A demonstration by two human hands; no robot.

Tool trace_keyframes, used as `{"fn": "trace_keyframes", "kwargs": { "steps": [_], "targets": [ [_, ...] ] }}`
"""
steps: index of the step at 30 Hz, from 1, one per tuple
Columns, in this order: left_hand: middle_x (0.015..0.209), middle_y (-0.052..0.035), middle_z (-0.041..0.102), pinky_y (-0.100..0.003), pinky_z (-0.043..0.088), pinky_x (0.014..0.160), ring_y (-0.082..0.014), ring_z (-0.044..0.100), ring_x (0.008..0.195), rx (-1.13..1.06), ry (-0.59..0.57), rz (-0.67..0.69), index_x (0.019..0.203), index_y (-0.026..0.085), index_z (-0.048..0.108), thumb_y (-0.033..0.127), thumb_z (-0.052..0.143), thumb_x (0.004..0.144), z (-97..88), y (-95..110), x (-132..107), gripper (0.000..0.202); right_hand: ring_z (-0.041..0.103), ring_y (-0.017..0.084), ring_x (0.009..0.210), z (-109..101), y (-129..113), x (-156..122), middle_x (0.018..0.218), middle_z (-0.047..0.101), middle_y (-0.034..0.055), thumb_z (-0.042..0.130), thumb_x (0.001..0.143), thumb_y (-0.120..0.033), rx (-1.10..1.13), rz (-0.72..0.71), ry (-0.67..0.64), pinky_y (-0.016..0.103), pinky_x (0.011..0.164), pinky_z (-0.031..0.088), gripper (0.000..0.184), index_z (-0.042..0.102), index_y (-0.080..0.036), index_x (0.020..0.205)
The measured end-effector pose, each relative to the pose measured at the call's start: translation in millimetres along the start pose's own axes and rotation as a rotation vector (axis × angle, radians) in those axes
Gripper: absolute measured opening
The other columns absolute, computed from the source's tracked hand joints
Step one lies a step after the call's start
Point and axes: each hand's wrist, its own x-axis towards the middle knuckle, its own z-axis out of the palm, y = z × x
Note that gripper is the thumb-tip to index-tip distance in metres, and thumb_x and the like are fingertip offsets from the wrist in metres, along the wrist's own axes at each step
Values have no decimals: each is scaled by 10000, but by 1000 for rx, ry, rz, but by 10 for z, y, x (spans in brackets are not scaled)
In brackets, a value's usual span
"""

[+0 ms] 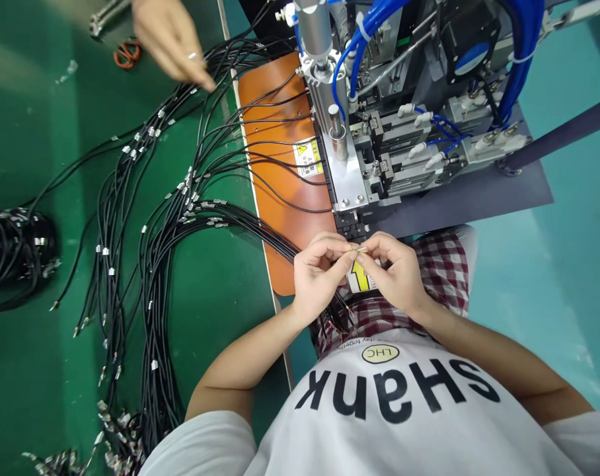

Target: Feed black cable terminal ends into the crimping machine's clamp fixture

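My left hand [322, 270] and my right hand [396, 270] meet at the near end of the machine, both closed in a pinch. Between the fingertips is a thin, light-coloured wire end [362, 250]; the fingers hide most of it. A bundle of black cables [260, 228] runs from the green table under my left hand. Its stripped ends [342, 317], with small coloured wires, hang over my lap. Just below the fingers, a yellow arrow label [362, 277] is partly covered by my hands.
A machine [339, 152] with blue air tubes stands ahead, with several black cables leading into it across an orange plate [280, 192]. Labelled cables [154, 311] cover much of the green table [221, 357]. Another person's hand [171, 39] reaches in at upper left, near orange-handled scissors [127, 54].
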Motion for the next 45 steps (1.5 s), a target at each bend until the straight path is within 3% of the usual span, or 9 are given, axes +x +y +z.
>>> {"fn": "trace_keyframes", "kwargs": {
  "steps": [5,9,12,23,34,38,45],
  "targets": [
    [899,-32,628,-174,459,385,-52,537,537,49,-31,-76,902,182,753,307,779,846,9,8,-9,140,565,117,680,5,54,-5,780,606,-13,666,913,-210,-4,5,7,272,629,449,102,640,-202,814],
    [680,11,608,-171,422,370,-59,509,447,35,-35,-169,915,172,717,366,760,865,0,31,1,204,602,112,680,-59,2,-28,879,677,-2,681,908,-224,-52,19,-6,275,634,471,16,695,-216,909],
    [599,27,588,-167,409,381,-68,517,439,51,-40,-188,925,169,711,391,755,868,0,41,1,234,632,109,683,-116,-62,-45,993,718,15,674,916,-224,-76,16,9,279,640,497,107,725,-228,1011],
    [590,29,600,-177,393,389,-70,520,438,49,-50,-227,890,167,711,397,810,813,14,78,9,262,676,169,773,-131,-104,-63,948,753,24,689,909,-209,-138,-90,88,335,697,558,130,776,-269,985],
    [592,21,615,-175,393,375,-70,522,432,30,-52,-263,858,167,712,396,827,794,12,93,20,265,595,140,701,-142,-66,-11,813,687,1,670,915,-203,-146,-30,46,311,688,514,76,709,-226,853],
    [591,22,610,-174,393,374,-67,516,424,28,-56,-262,862,162,710,392,826,795,8,82,24,266,622,141,707,-142,-48,-20,857,709,5,685,909,-227,-107,1,48,310,679,521,46,730,-230,910],
    [597,19,611,-178,407,375,-68,519,425,33,-59,-258,874,163,714,394,827,795,-4,59,27,269,656,150,710,-149,7,-38,910,742,19,710,894,-266,-84,63,68,323,686,553,161,758,-247,1046]
  ]
}}
